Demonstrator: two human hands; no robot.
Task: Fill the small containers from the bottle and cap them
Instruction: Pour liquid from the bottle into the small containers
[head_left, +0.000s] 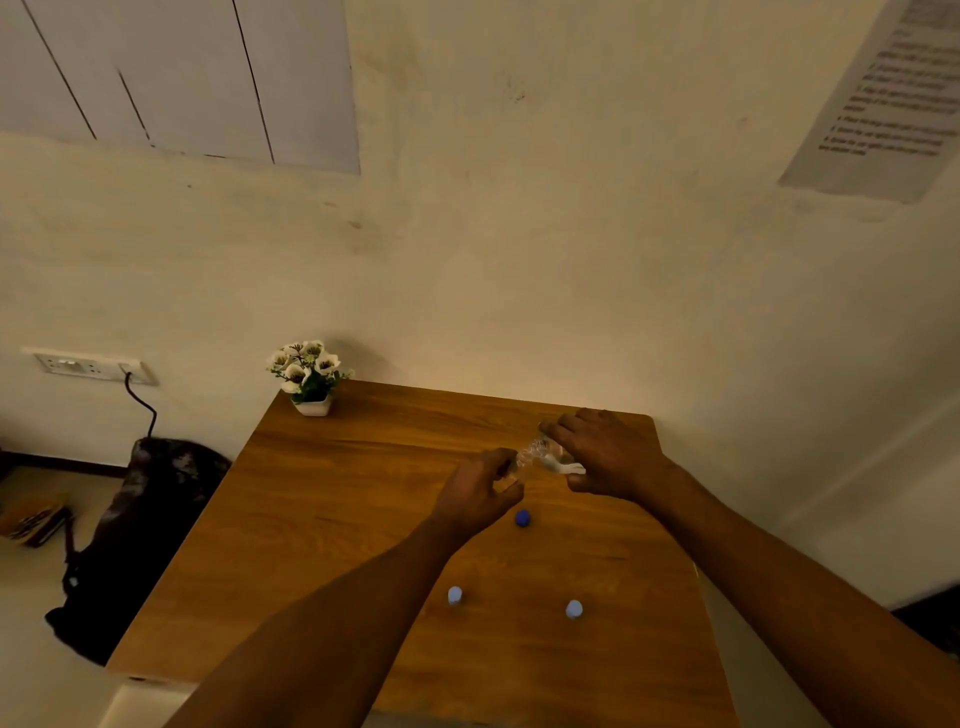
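Right hand (608, 457) wraps tilted bottle (543, 454); left hand (480, 491) pinches something tiny, we can't tell what. Spill risk: mouths misaligned. Cap (522, 518) below bottle may roll.

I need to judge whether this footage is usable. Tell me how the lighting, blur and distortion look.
Head view: dim, warm yellowish light. Wide-angle distortion bends the wall edges and the table. The clear bottle between the left hand and right hand is motion-blurred. Text on the wall paper is too soft to read.
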